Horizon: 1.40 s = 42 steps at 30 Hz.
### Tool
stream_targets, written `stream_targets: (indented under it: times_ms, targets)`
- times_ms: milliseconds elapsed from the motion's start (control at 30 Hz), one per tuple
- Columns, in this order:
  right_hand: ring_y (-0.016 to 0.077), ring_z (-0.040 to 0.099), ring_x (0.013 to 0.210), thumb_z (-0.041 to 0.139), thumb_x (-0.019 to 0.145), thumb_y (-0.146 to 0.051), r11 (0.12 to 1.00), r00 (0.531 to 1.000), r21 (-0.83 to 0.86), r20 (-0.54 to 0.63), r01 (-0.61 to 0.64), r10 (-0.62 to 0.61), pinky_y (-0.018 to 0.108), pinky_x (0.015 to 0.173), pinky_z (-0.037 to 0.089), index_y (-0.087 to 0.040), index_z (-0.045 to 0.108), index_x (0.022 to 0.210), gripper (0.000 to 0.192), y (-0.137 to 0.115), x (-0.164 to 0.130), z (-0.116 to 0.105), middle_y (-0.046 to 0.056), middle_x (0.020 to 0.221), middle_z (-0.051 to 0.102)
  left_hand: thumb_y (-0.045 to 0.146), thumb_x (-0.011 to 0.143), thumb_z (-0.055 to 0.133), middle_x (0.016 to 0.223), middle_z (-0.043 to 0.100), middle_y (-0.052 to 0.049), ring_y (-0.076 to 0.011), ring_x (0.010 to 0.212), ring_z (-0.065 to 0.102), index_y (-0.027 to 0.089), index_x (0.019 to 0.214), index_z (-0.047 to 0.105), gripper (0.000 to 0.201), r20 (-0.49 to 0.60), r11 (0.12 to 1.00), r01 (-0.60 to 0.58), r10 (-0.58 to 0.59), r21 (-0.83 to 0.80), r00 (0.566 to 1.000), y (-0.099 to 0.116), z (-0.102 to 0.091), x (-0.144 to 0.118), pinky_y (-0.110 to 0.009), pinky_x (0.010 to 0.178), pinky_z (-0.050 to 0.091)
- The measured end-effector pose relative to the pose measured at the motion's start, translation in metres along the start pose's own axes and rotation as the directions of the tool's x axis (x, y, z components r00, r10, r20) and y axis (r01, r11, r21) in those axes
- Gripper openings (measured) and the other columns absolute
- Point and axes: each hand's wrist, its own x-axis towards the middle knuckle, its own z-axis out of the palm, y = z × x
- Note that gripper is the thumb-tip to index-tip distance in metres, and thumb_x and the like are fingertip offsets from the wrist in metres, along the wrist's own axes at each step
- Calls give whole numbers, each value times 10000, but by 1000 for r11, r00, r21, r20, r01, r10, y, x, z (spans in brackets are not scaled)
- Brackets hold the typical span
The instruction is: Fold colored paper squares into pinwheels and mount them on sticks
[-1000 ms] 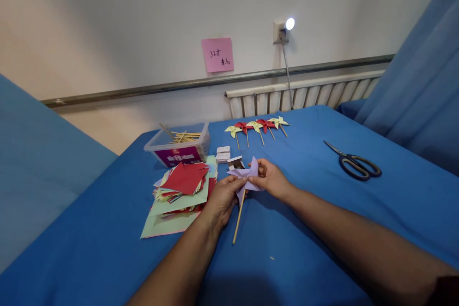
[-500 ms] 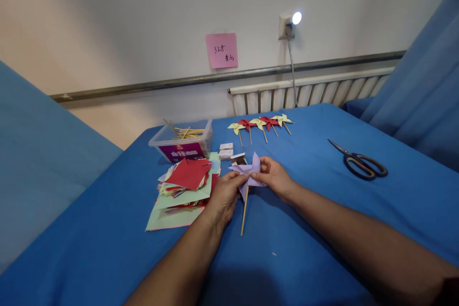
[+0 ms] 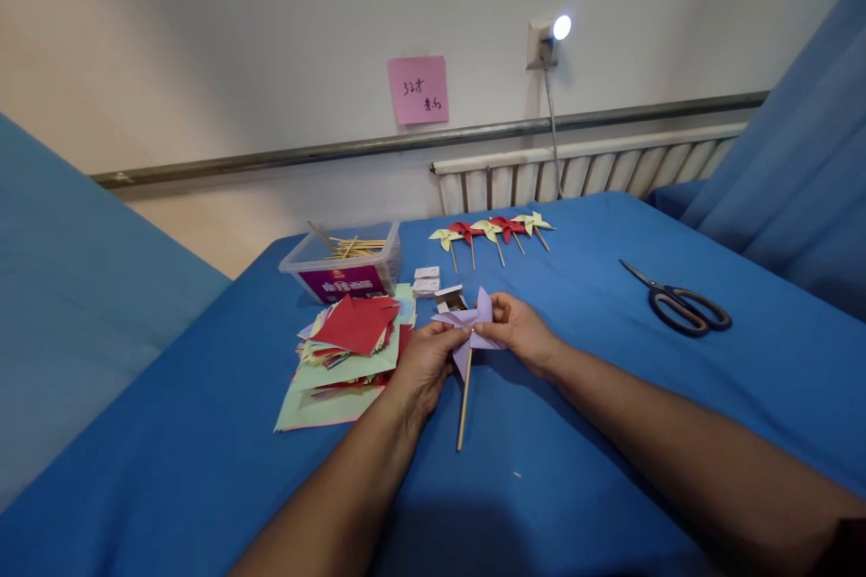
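Note:
A lilac paper pinwheel (image 3: 484,311) on a wooden stick (image 3: 465,406) is between my two hands, above the blue cloth. My left hand (image 3: 429,361) pinches its left side near the middle, thumb on top. My right hand (image 3: 520,329) grips the right blade, its thumb close to the pinwheel's centre, where a small bright spot shows. The stick points down toward me, with its lower end free. Just behind the pinwheel sits a small opened box (image 3: 450,297), partly covered by the paper. What the fingers do underneath is hidden.
Left of my hands lies a stack of coloured paper (image 3: 352,329), with a plastic tub (image 3: 342,281) of wooden sticks behind it. Small white boxes (image 3: 427,283) stand by the tub. Several finished pinwheels (image 3: 491,233) lie at the back. Scissors (image 3: 683,308) rest at right on the blue cloth (image 3: 595,505).
The pinwheel's stick has swung slightly, its lower end shifting a little right. My right thumb has moved slightly, and the bright spot at the centre now shows. Both hands still hold the pinwheel.

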Motion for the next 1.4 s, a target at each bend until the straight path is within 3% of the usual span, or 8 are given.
stream_targets:
  times_ms: [700,1167,1400]
  targets:
    - [162,673,720,843,550,-211,1000,1000,-9,-3,19,-19,311,716,525,-195,587,871,411,6,4,-2,-7,803,718,144,577,798,601,665,-21,-131,557,592,131,710,694,170,19,999,-28,27,19,999,0,3,1,-245,592,460]
    - [147,658,693,820,577,-188,999,999,-41,3,35,-35,300,703,508,-196,572,907,413,5,6,-6,-21,758,700,175,595,780,750,729,-94,-173,660,645,92,834,740,257,90,998,-24,19,58,996,-6,-2,7,-271,664,485]
    - [151,665,703,844,567,-245,999,999,-43,36,3,-2,302,708,511,-189,557,918,456,8,7,-7,-11,801,711,195,567,804,701,704,-63,-171,622,626,108,804,720,266,80,996,-60,55,59,995,-9,-5,13,-290,662,484]
